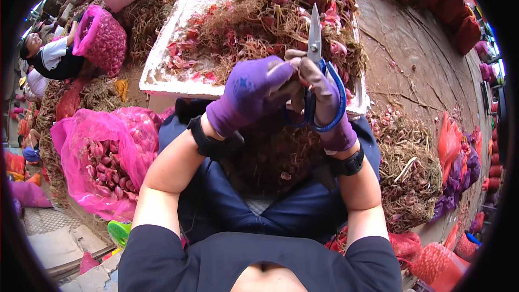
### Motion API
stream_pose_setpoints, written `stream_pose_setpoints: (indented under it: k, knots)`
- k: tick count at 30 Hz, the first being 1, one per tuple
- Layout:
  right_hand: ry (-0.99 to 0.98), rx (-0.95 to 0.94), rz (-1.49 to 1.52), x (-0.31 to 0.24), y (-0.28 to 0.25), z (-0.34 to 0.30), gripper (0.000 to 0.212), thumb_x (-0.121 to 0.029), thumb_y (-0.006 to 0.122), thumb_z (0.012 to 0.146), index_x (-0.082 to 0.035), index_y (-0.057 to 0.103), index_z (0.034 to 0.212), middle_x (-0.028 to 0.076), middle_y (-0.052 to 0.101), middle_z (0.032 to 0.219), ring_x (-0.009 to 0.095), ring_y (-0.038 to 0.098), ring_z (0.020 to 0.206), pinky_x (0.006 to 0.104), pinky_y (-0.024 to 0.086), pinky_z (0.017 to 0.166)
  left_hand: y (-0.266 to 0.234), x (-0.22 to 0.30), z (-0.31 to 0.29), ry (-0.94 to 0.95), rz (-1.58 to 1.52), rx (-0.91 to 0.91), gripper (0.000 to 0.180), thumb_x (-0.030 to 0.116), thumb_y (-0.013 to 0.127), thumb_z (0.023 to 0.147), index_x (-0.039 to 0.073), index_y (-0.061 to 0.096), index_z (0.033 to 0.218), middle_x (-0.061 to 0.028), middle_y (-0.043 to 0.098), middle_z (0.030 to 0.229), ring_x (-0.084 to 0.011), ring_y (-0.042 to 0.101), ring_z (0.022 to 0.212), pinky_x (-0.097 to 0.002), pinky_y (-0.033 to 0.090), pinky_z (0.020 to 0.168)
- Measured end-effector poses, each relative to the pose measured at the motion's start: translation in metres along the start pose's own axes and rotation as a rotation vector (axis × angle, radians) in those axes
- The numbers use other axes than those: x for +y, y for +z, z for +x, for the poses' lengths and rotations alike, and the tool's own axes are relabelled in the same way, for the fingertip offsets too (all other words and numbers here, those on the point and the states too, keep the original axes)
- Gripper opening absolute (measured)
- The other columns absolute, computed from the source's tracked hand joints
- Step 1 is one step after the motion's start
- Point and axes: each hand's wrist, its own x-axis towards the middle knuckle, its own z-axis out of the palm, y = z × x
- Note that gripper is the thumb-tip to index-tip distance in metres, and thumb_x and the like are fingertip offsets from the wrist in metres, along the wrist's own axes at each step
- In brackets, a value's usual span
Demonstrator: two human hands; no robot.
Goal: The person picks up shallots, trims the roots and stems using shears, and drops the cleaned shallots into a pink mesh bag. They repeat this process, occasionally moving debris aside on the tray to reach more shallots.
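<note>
My left hand (250, 91), in a purple glove, is closed with its fingertips brought against those of my right hand. Whatever it pinches is hidden by the fingers. Blue-handled scissors (314, 43) are in my gloved right hand (328, 97), blades pointing away from me and apparently closed. Both hands are above the near edge of a white foam tray (175, 87). A tangled heap of dry roots and stalks (238, 38) covers much of the tray, with red skins and a few reddish bulbs (338, 48) among it.
To my left stands an open pink mesh bag (65, 146) of red bulbs (111, 173). Dry stalks (408, 173) are piled on my right, beside red and purple netting (457, 167). At the far left, a person (51, 57) is by another full pink bag (102, 40). Red sacks (448, 8) stand far right.
</note>
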Motion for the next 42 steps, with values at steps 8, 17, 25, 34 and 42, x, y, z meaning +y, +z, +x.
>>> stream_pose_setpoints:
  k: [8,17,25,34,42]
  knots:
    - [0.085,0.076,-0.321,-0.023,-0.007,0.006,0.037,-0.035,0.051,0.098,-0.005,0.058,0.118,0.000,0.060,0.081,0.009,0.055,0.065,0.0243,0.045,0.056,0.003,-0.002,0.009,-0.513,-0.587,0.034,0.019,0.020,0.064,0.093,0.002,0.066,0.098,-0.0005,0.064,0.079,-0.0053,0.058,0.070,-0.0228,0.048,0.061]
    - [-0.204,0.296,-0.453,-0.033,-0.031,-0.008,0.032,-0.029,0.053,0.098,0.000,0.062,0.109,0.000,0.055,0.065,0.007,0.048,0.051,0.0236,0.038,0.049,0.002,-0.004,-0.013,-0.349,0.085,-0.705,0.025,0.030,0.062,0.093,0.005,0.069,0.092,-0.0023,0.068,0.076,-0.0094,0.062,0.062,-0.0247,0.049,0.054]
    - [-0.069,0.365,-0.464,-0.034,-0.013,-0.003,0.029,-0.026,0.057,0.095,-0.001,0.061,0.111,0.000,0.059,0.061,0.006,0.050,0.051,0.0216,0.039,0.050,-0.071,-0.119,-0.008,-0.880,-0.001,0.141,0.057,0.037,0.065,0.089,0.002,0.051,0.133,-0.0162,0.061,0.118,-0.0192,0.061,0.102,-0.0332,0.051,0.087]
    - [-0.036,0.316,-0.375,-0.025,0.002,0.008,0.027,-0.020,0.064,0.092,-0.002,0.061,0.111,0.001,0.062,0.072,0.006,0.058,0.059,0.0201,0.043,0.056,-0.075,-0.214,-0.008,-0.848,0.659,-0.568,0.069,0.040,0.069,0.084,0.021,0.042,0.145,-0.0193,0.033,0.151,-0.0417,0.033,0.137,-0.0469,0.033,0.113]
    - [-0.032,0.324,-0.452,-0.029,-0.002,0.005,0.025,-0.018,0.064,0.090,-0.001,0.062,0.108,0.001,0.060,0.077,0.008,0.060,0.061,0.0209,0.045,0.058,-0.136,-0.258,-0.027,-1.009,-0.093,-0.030,0.031,0.009,0.061,0.088,0.005,0.063,0.119,-0.0092,0.069,0.103,-0.0184,0.065,0.091,-0.0293,0.053,0.082]
